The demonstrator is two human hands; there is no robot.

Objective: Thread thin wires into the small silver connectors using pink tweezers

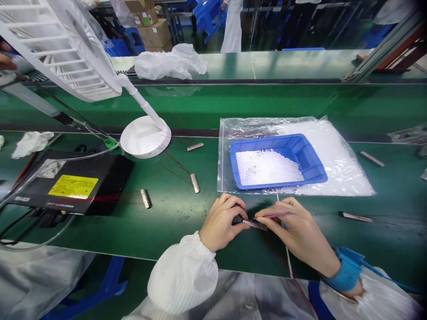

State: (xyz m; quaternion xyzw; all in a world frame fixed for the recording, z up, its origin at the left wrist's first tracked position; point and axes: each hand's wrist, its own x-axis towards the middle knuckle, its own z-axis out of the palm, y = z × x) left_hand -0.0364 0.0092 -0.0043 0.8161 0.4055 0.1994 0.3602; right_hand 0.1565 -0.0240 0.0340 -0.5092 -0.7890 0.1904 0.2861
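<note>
My left hand (225,220) is closed, its thumb and fingers pinching one end of a small silvery strip-shaped part (256,224) with a dark toothed edge. A dark rounded piece (237,218) shows between those same fingers. In my right hand (300,235), held like a pen, is a thin pinkish tool (278,215); its tip meets or nearly meets the strip, and its exact kind is not clear. A blue band (345,269) circles my right wrist. Just beyond both hands, a blue plastic bin (278,180) holds small white pellets (265,166).
The bin rests on a clear zip bag (347,171) filled with white material. Similar strips (195,183) lie around the green bench, several trailing fine wires. At left stand a white fan (145,142) and a black box (113,178). Bubble wrap (170,62) lies on the back ledge.
</note>
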